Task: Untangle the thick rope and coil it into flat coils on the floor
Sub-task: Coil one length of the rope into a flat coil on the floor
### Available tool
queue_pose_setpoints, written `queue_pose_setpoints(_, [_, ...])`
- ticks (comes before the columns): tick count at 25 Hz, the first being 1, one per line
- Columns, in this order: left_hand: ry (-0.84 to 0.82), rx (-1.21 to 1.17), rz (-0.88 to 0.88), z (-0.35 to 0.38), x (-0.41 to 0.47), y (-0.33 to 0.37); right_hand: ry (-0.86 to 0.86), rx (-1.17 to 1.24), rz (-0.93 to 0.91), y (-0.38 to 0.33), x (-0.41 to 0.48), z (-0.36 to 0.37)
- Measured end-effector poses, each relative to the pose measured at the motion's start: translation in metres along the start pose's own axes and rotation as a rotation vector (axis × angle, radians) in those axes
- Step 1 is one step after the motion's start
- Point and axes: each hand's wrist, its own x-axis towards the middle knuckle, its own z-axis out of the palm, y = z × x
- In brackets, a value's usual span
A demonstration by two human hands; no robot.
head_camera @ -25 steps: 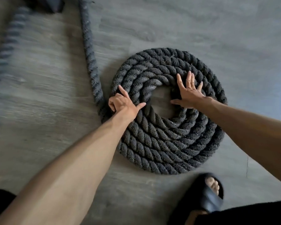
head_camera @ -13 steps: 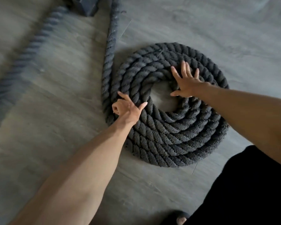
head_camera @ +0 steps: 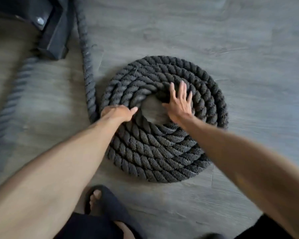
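Observation:
The thick dark rope [head_camera: 162, 152] lies on the grey floor as a flat coil of several rings around a small bare centre. Its loose strand [head_camera: 86, 66] leaves the coil's left side and runs up and away. My left hand [head_camera: 117, 112] sits on the coil's left edge, its fingers curled down over the outer rings and its thumb pointing toward the centre. My right hand [head_camera: 179, 104] lies flat on the inner rings just right of the centre, with its fingers spread and holding nothing.
A black metal frame foot with a bolt [head_camera: 53, 31] stands at the top left, beside the loose strand. Another length of rope [head_camera: 12, 100] runs blurred along the left edge. My foot in a black slipper [head_camera: 102, 204] is just below the coil.
The view has shifted, so the coil sits further right and lower. My left hand has closed down over the coil's left edge, and my right hand has slid toward the centre hole.

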Motion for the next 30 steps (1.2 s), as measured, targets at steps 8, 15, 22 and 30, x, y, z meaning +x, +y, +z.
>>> queue_pose_setpoints(8, [0.123, 0.186, 0.255, -0.079, 0.071, 0.027, -0.076, 0.172, 0.512, 0.020, -0.042, 0.019])
queue_pose_setpoints(15, [0.057, 0.296, 0.238, -0.101, 0.085, 0.037, -0.133, 0.079, 0.503, 0.018, -0.010, -0.007])
queue_pose_setpoints(22, [0.027, 0.351, 0.138, -0.132, 0.096, 0.032, -0.124, -0.017, 0.275, 0.040, 0.071, -0.036])
queue_pose_setpoints(30, [0.016, 0.174, 0.004, -0.144, 0.122, 0.028, -0.167, -0.169, 0.014, 0.045, 0.175, -0.078])
